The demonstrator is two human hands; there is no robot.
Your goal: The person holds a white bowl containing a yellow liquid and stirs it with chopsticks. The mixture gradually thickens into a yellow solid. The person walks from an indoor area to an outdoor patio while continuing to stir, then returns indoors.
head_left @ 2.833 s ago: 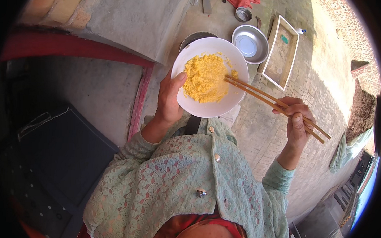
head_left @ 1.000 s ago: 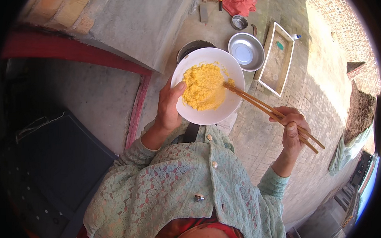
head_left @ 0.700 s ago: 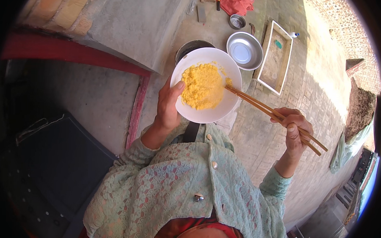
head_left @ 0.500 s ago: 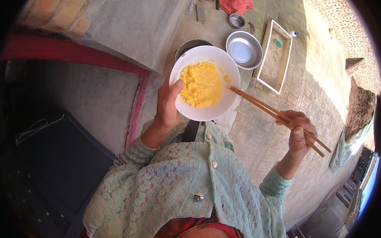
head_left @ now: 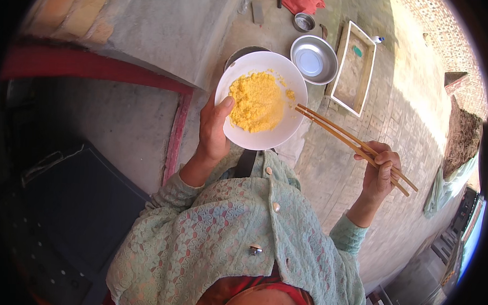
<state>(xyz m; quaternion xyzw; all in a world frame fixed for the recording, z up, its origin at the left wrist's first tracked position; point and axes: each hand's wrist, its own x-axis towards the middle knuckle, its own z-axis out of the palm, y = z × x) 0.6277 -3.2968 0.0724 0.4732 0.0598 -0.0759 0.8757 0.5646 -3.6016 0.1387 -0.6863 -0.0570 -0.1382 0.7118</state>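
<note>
My left hand [head_left: 215,125] grips a white bowl [head_left: 259,141] by its left rim, the thumb over the edge and the other fingers hidden beneath. Yellow crumbly food [head_left: 255,105], perhaps scrambled egg or meal, lies in the bowl, mostly left of its middle, with a few small bits toward the right side. My right hand [head_left: 380,167] is closed round a pair of wooden chopsticks [head_left: 338,133]. Their tips reach over the bowl's right inner side, just below the small bits, and look slightly apart with nothing between them.
Beyond the bowl stand a steel basin [head_left: 313,59], a small metal bowl [head_left: 303,22] and a white-rimmed rectangular trough [head_left: 355,69]. A dark round pan [head_left: 246,53] is partly hidden behind my bowl. At left are a red-edged doorway [head_left: 178,134] and a dark panel [head_left: 81,195].
The bowl and my left hand have shifted slightly up and left. The chopsticks have moved slightly, their tips a little farther apart and still over the bowl's right side.
</note>
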